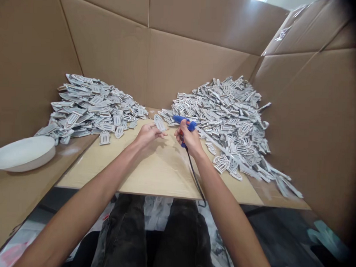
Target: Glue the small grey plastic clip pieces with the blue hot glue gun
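Held up in my left hand (pixel 148 135) is a small flat whitish piece with slots and a pointed end (pixel 159 123). My fingers are closed on its lower part. My right hand (pixel 189 137) is wrapped round a blue hot glue gun (pixel 178 119), its nozzle pointing left towards the piece, a little apart from it. A clear glue stick (pixel 212 140) appears to run out of the gun's back end to the lower right. The gun's black cord (pixel 195 175) hangs down over the table's front edge.
Heaps of similar slotted pieces lie at the left (pixel 91 107) and the right (pixel 225 115) of the tan board (pixel 161 175). A white bowl (pixel 25 155) stands at the far left. Cardboard walls (pixel 180 59) rise behind and at both sides. My legs are below the front edge.
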Demonstrator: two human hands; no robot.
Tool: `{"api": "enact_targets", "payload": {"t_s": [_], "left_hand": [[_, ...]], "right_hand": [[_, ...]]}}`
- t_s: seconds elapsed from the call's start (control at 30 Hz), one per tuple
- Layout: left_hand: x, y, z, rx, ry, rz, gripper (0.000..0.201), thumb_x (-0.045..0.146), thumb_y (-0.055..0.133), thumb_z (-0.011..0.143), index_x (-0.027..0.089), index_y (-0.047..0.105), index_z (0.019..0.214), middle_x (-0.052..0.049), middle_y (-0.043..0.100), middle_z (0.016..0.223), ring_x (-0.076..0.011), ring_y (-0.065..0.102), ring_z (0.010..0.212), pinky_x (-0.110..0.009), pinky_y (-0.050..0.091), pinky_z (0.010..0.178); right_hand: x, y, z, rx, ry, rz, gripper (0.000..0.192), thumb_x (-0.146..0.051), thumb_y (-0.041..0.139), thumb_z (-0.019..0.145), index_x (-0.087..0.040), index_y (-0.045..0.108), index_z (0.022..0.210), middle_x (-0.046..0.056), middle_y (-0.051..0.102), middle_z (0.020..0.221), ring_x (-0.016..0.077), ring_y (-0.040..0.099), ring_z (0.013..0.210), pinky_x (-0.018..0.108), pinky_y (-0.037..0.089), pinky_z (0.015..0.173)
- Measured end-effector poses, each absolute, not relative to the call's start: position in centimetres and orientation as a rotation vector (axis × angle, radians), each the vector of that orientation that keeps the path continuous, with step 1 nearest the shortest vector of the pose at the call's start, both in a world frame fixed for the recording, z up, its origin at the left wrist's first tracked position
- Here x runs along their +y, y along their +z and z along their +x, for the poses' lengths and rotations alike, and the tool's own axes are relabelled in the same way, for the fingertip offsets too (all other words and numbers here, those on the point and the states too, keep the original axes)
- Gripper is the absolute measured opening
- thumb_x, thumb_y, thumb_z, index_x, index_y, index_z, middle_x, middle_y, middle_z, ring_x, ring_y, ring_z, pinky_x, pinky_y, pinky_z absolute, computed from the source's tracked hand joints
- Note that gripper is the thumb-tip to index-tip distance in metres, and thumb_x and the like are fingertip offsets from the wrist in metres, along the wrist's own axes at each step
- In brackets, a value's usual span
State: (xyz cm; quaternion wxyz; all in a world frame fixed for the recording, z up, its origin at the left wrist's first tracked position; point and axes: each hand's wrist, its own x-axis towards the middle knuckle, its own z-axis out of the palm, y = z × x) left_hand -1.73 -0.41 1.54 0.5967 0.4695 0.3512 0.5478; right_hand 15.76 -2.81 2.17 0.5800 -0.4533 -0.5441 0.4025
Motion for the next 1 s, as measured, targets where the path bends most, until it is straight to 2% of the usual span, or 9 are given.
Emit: {"api": "enact_targets", "payload": {"t_s": [0.1, 0.23, 0.37, 0.53, 0.67, 0.87, 1.0], "left_hand": [[-0.3, 1.4, -1.8, 0.807, 1.262, 1.126, 0.013, 0.002, 0.066, 0.078, 0.008, 0.074, 0.087, -0.015, 0.08, 0.096, -0.0114, 0.066, 0.064, -0.022, 0.049, 0.056], [0.0, 0.9, -2.1, 0.807, 1.254, 1.202, 0.009, 0.007, 0.07, 0.078, 0.008, 0.076, 0.085, -0.016, 0.081, 0.095, -0.0122, 0.065, 0.064, -0.023, 0.048, 0.056], [0.1, 0.6, -2.3, 0.741, 1.182, 1.331, 0.011, 0.015, 0.074, 0.08, 0.008, 0.078, 0.089, -0.016, 0.081, 0.095, -0.0135, 0.066, 0.064, -0.024, 0.05, 0.058], [-0.4, 0.6, -2.1, 0.635, 1.018, 1.537, 0.021, 0.031, 0.081, 0.083, 0.01, 0.078, 0.089, -0.009, 0.076, 0.078, -0.013, 0.063, 0.059, -0.024, 0.047, 0.056], [-0.2, 0.4, -1.9, 0.688, 1.09, 1.544, 0.015, 0.027, 0.078, 0.083, 0.012, 0.076, 0.087, -0.005, 0.072, 0.068, -0.0116, 0.059, 0.053, -0.023, 0.045, 0.055], [0.0, 0.2, -1.5, 0.765, 1.239, 1.51, 0.01, 0.021, 0.074, 0.082, 0.013, 0.075, 0.088, -0.003, 0.069, 0.064, -0.0097, 0.054, 0.051, -0.021, 0.04, 0.052], [-0.1, -0.1, -1.4, 0.778, 1.331, 1.476, 0.016, 0.022, 0.075, 0.08, 0.014, 0.074, 0.094, -0.002, 0.07, 0.067, -0.0112, 0.06, 0.057, -0.021, 0.045, 0.056]], "right_hand": [[-2.7, 1.8, 15.6, -1.287, 0.927, -1.044, 0.08, -0.102, 0.063, 0.067, -0.023, 0.054, 0.069, 0.004, 0.068, 0.069, 0.0106, 0.056, 0.05, 0.024, 0.04, 0.043], [-2.8, 1.6, 15.7, -1.351, 0.919, -1.062, 0.076, -0.098, 0.064, 0.072, -0.022, 0.058, 0.071, 0.004, 0.066, 0.068, 0.0125, 0.059, 0.054, 0.026, 0.045, 0.05], [-2.8, 1.6, 15.8, -1.4, 0.782, -1.106, 0.068, -0.087, 0.077, 0.071, -0.023, 0.055, 0.068, -0.001, 0.058, 0.061, 0.0111, 0.049, 0.051, 0.027, 0.042, 0.051], [-2.5, 1.3, 15.7, -1.458, 0.691, -1.092, 0.06, -0.073, 0.087, 0.067, -0.022, 0.058, 0.077, 0.0, 0.061, 0.066, 0.0135, 0.052, 0.058, 0.027, 0.041, 0.053], [-2.1, 0.8, 15.5, -1.389, 0.672, -1.071, 0.06, -0.069, 0.087, 0.068, -0.025, 0.047, 0.075, -0.003, 0.059, 0.064, 0.0126, 0.05, 0.055, 0.027, 0.041, 0.052], [-2.5, 1.1, 15.1, -1.39, 0.688, -1.011, 0.06, -0.071, 0.084, 0.072, -0.026, 0.045, 0.078, 0.002, 0.069, 0.069, 0.0173, 0.065, 0.059, 0.03, 0.052, 0.058], [-2.7, 1.1, 14.9, -1.378, 0.665, -0.993, 0.061, -0.071, 0.086, 0.069, -0.026, 0.046, 0.078, 0.0, 0.066, 0.069, 0.0211, 0.07, 0.066, 0.033, 0.057, 0.064]]}}
